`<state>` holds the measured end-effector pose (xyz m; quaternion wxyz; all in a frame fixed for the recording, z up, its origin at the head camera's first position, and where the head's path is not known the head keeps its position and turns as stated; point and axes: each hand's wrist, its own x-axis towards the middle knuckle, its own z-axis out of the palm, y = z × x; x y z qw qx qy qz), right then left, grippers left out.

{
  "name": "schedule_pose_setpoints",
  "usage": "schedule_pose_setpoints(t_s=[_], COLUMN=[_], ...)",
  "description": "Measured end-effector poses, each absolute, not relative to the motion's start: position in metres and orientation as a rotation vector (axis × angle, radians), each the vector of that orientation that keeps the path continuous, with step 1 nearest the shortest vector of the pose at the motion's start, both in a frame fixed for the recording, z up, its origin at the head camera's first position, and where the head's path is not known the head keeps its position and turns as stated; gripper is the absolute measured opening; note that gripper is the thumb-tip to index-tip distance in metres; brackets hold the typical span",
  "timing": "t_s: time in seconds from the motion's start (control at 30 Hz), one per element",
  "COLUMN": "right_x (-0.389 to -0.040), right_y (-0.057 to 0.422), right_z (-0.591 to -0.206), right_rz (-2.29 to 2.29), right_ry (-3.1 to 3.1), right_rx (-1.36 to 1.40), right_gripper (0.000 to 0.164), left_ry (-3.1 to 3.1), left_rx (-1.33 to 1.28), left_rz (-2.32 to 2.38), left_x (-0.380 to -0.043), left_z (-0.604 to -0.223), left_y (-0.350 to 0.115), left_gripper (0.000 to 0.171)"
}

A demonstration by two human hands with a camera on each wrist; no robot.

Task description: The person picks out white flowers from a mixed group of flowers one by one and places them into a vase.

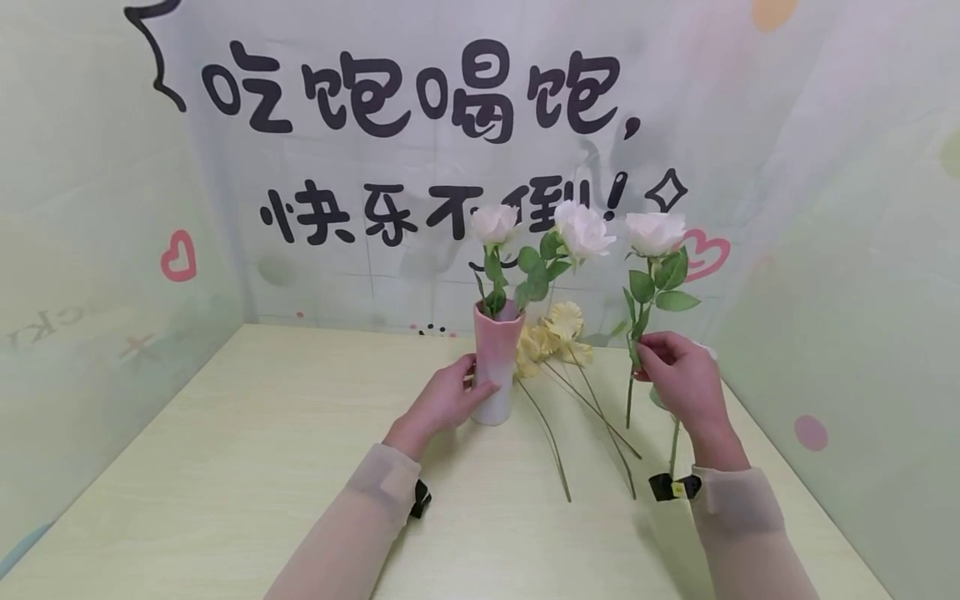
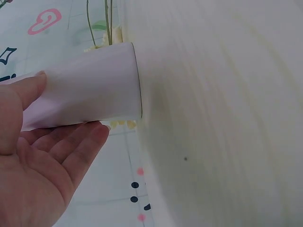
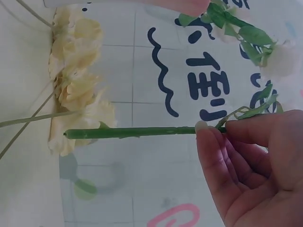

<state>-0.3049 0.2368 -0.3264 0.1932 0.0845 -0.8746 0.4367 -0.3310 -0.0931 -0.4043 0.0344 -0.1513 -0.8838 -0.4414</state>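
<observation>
A pink-and-white vase stands upright on the table, holding two white roses; one rose rises straight and the other rose leans right. My left hand grips the vase's lower part from the left. In the left wrist view, the thumb lies on one side of the vase and the fingers on the other. To the right of the vase, my right hand pinches a third white rose by its stem, bloom up. The bare lower stem points down, its cut end above the tabletop.
Several yellow flowers lie on the table behind and right of the vase, their thin stems reaching toward the front. Another green stem lies partly hidden under my right hand. A printed backdrop closes off the back and sides.
</observation>
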Motion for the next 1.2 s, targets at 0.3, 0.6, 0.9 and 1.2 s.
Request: schedule_pose_setpoints(t_s=[0.3, 0.6, 0.9, 1.2], right_x=[-0.292, -0.278, -0.278, -0.290], right_y=[0.224, 0.209, 0.185, 0.158], right_z=[-0.312, -0.299, -0.275, -0.252], right_rz=[1.214, 1.208, 1.137, 1.164], right_ry=[-2.364, -2.286, -2.260, -2.170], right_rx=[0.349, 0.479, 0.478, 0.515], right_gripper=[0.021, 0.017, 0.018, 0.018], left_ry=[-2.716, -2.718, -2.703, -2.702], left_rx=[-0.465, -0.468, -0.492, -0.488], left_rz=[-1.349, -1.355, -1.353, -1.355], left_x=[-0.331, -0.330, -0.330, -0.328], left_z=[-0.405, -0.403, -0.403, -0.402], left_y=[-0.094, -0.095, -0.096, -0.094], left_gripper=[0.060, 0.060, 0.060, 0.059])
